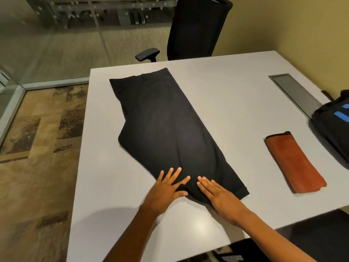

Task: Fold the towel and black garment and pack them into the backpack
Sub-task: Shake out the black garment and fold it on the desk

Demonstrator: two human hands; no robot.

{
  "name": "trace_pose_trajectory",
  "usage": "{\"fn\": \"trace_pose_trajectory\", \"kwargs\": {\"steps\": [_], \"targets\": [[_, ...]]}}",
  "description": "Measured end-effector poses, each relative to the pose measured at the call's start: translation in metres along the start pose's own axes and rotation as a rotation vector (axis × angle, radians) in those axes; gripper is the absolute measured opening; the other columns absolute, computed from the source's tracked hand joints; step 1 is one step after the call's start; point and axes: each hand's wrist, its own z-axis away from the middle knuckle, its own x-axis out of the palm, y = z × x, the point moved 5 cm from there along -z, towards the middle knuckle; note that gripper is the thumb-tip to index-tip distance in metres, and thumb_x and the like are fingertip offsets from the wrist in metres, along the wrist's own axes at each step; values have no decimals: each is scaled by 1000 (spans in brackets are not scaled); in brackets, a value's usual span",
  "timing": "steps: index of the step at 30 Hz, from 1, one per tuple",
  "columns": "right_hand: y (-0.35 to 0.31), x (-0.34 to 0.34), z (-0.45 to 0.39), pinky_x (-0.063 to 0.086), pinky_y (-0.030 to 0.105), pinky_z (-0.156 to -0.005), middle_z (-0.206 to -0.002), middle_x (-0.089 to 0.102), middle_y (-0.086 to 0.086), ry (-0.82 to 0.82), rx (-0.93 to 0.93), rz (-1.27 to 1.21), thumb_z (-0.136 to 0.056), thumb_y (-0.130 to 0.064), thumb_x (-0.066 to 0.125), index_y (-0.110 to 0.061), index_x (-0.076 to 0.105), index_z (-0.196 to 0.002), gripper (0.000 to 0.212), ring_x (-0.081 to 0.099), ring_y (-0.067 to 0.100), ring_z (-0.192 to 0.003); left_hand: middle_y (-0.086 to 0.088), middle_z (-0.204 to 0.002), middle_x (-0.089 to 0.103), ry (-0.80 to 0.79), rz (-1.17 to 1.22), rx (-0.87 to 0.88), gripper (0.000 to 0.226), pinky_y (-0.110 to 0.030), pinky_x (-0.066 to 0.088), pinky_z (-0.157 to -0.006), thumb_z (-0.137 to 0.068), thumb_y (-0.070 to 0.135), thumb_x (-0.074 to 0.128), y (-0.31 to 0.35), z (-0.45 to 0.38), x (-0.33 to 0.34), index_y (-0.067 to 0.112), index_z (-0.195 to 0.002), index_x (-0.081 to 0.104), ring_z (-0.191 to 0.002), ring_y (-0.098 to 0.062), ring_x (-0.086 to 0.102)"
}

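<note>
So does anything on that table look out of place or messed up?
Nothing stands out. The black garment lies flat but slanted across the table, both hands pressing its near end. The towel sits neatly folded beside the backpack. No spills or damage show.

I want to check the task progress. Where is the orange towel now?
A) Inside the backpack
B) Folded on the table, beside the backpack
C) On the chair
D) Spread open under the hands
B: the orange towel lies folded on the table, beside the backpack, not inside it.
</note>
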Motion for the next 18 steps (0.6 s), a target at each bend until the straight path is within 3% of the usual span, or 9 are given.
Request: {"fn": "trace_pose_trajectory", "kwargs": {"steps": [2, 5, 6, 8, 10, 12, 14, 16, 18], "targets": [[4, -5, 2, 48, 23, -91, -127, 63, 3, 9, 35, -13, -32, -8, 91, -14, 66, -120, 92, 62, 14, -113, 4, -159, -8, -8, 107, -25, 71, -37, -8, -116, -69, 69, -6, -1, 2, -5, 46, -136, -12, -146, -20, -10], [9, -30, -2, 54, 16, -69, -104, 73, -7, 86, 88, -13, -19, -14, 94, -25, 76, -99, 83, 71, 7, -87, 4, -159, -5, 6, 162, -36, 78, -39, -7, -116, -80, 72, 23, 0, 5, -8, 42, -144, -8, -146, -21, -7], [12, -42, -6, 55, 17, -67, -104, 73, -8, 91, 114, -28, -27, -15, 94, -27, 75, -100, 76, 71, 7, -86, 3, -159, -7, 4, 145, -36, 86, -40, -7, -116, -81, 70, 38, 1, 5, -9, 38, -146, -9, -146, -21, -7], [13, -69, -18, 56, 29, -81, -118, 68, -5, 91, 75, -119, -63, -8, 79, -27, 67, -118, 59, 67, 16, -102, 3, -159, -7, 11, 84, -38, 94, -41, -8, -116, -82, 60, 55, 5, 2, -14, 33, -148, -6, -146, -20, -6], [21, -99, -29, 50, 36, -88, -123, 65, -6, 106, 87, -174, -81, -5, 57, -30, 60, -124, 50, 61, 22, -111, 2, -159, 8, 84, 152, -53, 75, -39, -4, -118, -90, 43, 55, 10, -4, -26, 33, -149, 11, -146, -19, 6], [38, -132, -40, 46, 30, -83, -114, 68, -9, 161, 146, -140, -85, -13, 54, -32, 63, -116, 37, 61, 21, -104, 1, -147, 42, 250, 565, -133, 50, -34, 15, -118, -94, 24, 54, 5, -6, -50, 34, -140, 39, -139, -19, 32], [63, -152, -48, 39, 29, -83, -101, 70, -6, 136, 218, -59, -86, -24, 55, -29, 65, -105, 22, 62, 21, -96, 5, -124, 63, 375, 937, -159, 38, -30, 39, -108, -93, 13, 55, -10, -3, -79, 30, -127, 57, -120, -10, 55], [93, -156, -55, 37, 35, -92, -96, 70, -4, 6, 296, 4, -83, -30, 58, -29, 67, -99, 19, 62, 20, -95, 13, -114, 68, 420, 1078, -122, 33, -22, 46, -99, -93, 9, 55, -23, 2, -110, 26, -119, 63, -110, -2, 60], [116, -158, -62, 42, 38, -91, -93, 71, -5, -47, 341, -154, -77, -33, 63, -33, 69, -92, 16, 63, 19, -92, 17, -113, 67, 410, 1085, -96, 30, -13, 43, -94, -93, 10, 55, -34, 3, -134, 26, -118, 63, -109, 2, 59]]}}
